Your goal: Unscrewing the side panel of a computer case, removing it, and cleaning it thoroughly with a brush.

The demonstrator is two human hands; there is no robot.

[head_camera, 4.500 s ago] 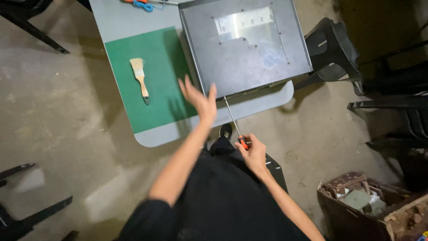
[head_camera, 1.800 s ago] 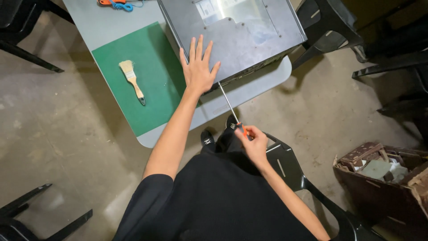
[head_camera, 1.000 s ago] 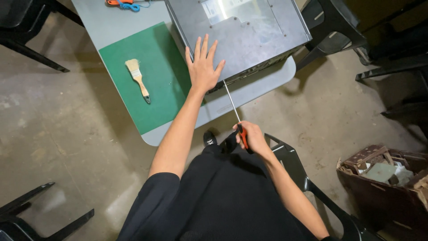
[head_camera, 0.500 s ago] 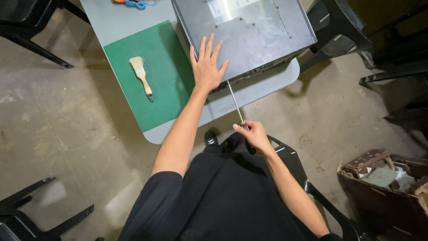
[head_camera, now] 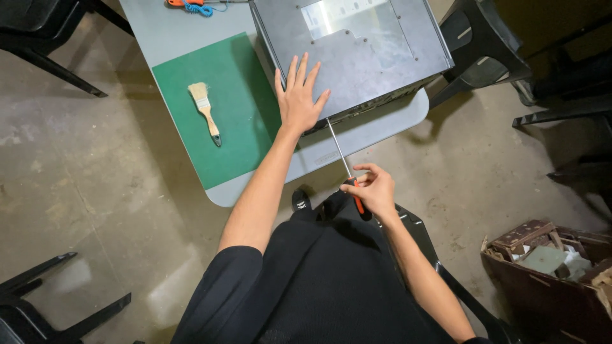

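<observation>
A large grey sheet-metal case, rectangular and studded with small screws, is seen lying flat on a light grey table with rounded corners; its near edge sits close to the table's near edge. The left hand is laid palm-down on the near left corner of the case, fingers spread wide and straight, nothing gripped.

The right hand is held below the table edge, above the lap, with fingers curled around the orange-and-black handle of a long, thin-shafted screwdriver. The steel shaft is angled up and to the left, and its tip is placed at the near side face of the case, just right of the left hand. Whether the tip is seated in a screw cannot be told.

A green rectangular cutting mat is noted on the table to the left of the case, touching or just under it. A small paintbrush with a pale wooden handle and light bristles lies on the mat, well apart from both hands. An orange-and-blue item is partly visible at the table's far edge. A brown box of scrap pieces stands on the concrete floor to the right.
</observation>
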